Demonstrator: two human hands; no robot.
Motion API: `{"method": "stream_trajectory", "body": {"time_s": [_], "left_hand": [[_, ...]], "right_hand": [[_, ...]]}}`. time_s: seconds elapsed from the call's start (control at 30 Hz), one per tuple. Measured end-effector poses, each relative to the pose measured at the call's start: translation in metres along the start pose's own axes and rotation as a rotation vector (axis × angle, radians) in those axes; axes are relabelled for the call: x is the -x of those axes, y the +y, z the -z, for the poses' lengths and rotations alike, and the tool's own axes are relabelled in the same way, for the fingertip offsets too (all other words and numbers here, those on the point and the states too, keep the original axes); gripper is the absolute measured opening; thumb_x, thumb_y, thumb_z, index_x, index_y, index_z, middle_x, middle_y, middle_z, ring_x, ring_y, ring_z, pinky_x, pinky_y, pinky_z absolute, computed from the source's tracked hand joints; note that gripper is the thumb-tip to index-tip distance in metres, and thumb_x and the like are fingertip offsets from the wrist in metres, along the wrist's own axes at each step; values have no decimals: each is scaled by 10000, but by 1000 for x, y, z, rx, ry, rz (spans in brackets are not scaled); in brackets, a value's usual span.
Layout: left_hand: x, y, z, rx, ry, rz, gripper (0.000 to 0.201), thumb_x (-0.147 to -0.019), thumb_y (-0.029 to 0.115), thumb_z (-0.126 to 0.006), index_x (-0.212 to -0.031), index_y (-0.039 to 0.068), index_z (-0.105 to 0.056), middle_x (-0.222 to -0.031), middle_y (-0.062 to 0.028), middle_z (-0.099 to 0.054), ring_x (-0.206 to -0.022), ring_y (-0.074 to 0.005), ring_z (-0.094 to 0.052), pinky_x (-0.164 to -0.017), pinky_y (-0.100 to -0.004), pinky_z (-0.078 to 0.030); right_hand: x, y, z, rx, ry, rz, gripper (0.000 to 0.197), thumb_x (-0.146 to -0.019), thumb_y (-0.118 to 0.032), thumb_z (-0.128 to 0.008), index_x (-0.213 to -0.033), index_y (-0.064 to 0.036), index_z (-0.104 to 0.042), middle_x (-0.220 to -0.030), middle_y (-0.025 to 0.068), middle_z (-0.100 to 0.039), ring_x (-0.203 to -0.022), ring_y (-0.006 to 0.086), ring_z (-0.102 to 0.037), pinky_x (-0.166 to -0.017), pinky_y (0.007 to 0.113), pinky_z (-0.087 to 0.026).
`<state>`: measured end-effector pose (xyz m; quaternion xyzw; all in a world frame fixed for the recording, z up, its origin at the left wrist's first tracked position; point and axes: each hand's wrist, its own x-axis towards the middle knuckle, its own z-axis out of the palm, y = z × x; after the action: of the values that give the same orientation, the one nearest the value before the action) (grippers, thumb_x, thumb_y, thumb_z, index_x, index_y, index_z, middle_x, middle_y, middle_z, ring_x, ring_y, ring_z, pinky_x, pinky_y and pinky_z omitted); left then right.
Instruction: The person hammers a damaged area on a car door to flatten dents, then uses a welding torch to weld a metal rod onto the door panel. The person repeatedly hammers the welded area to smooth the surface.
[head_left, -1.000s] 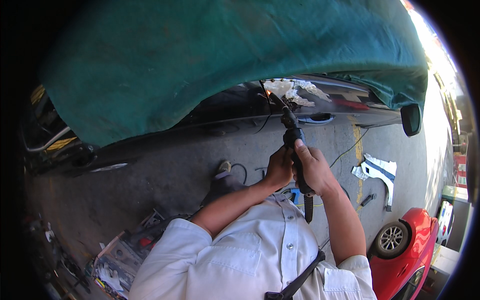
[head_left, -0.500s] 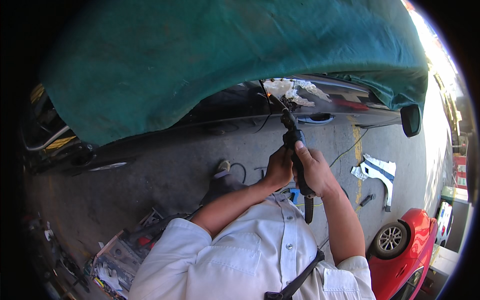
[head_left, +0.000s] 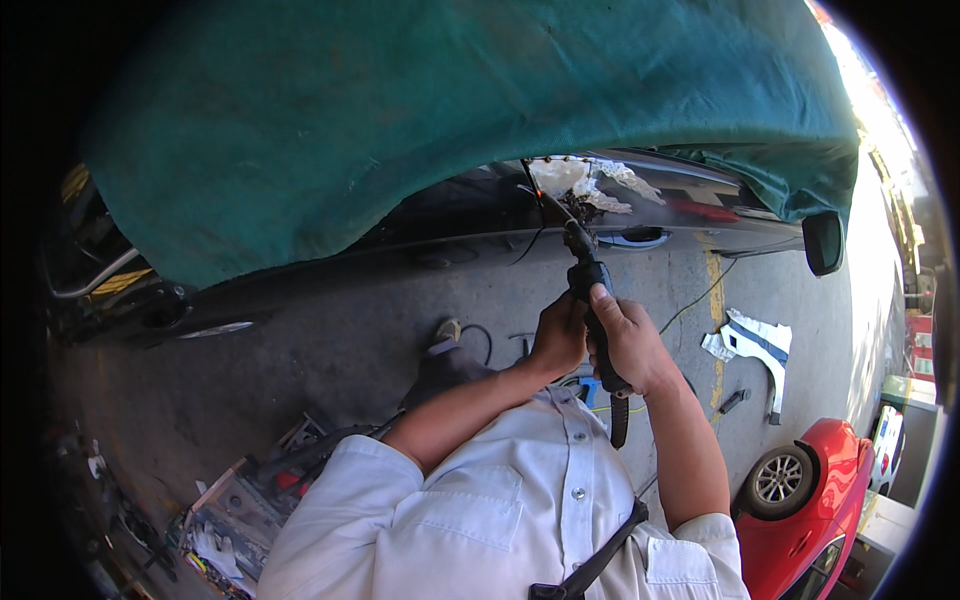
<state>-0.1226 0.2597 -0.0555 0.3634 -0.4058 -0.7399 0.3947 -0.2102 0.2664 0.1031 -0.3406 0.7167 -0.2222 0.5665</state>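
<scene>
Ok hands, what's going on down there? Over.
Left hand, right hand gripping tool. Tip at pale patch, orange glow there. Green cover close by.

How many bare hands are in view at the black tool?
2. The right hand wraps around the handle of the black tool; the left hand is at its left side, fingertips partly hidden. No other hands show.

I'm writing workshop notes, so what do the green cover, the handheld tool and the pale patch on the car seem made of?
Green cover: matte cloth, perhaps coated; it drapes in folds. Handheld tool: body possibly plastic, dull black. Pale patch: likely bare metal, silvery beside the car's dark gloss.
</scene>
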Motion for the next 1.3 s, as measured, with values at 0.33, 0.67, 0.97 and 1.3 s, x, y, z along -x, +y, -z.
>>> {"method": "stream_trajectory", "body": {"time_s": [0.33, 0.67, 0.97, 1.3], "left_hand": [[-1, -1, 0, -52, 18, -21, 146, -1109, 157, -430, -1098, 65, -543, -785, -13, -586, -596, -101, -580, -500, -280, -448], [5, 15, 1, -234, 40, -155, 300, -1119, 241, -388, -1080, 15, -582, -759, -43, -624, -628, -121, -614, -567, -308, -486], [4, 11, 1, -211, 43, -128, 291, -1121, 249, -384, -1064, 35, -572, -783, -44, -640, -643, -125, -633, -565, -303, -496], [2, 9, 1, -59, 35, 58, 309, -1100, 225, -406, -1011, 6, -604, -771, -95, -662, -663, -184, -642, -609, -363, -505]], "right_hand": [[1, -3, 2, 55, -10, -37, 615, -1068, -572, -459, -878, 0, -579, -651, 62, -558, -489, 168, -547, -467, 327, -470], [8, -4, 5, -86, 10, 29, 598, -1065, -573, -467, -985, 7, -586, -703, 54, -565, -552, 151, -557, -482, 317, -502], [8, -4, 3, -50, 13, 2, 615, -1066, -578, -460, -876, -4, -571, -661, 57, -553, -499, 160, -544, -468, 321, -476], [2, -4, 0, -72, -5, 42, 616, -1067, -574, -461, -857, -4, -563, -639, 61, -549, -478, 171, -550, -461, 326, -461]]}}
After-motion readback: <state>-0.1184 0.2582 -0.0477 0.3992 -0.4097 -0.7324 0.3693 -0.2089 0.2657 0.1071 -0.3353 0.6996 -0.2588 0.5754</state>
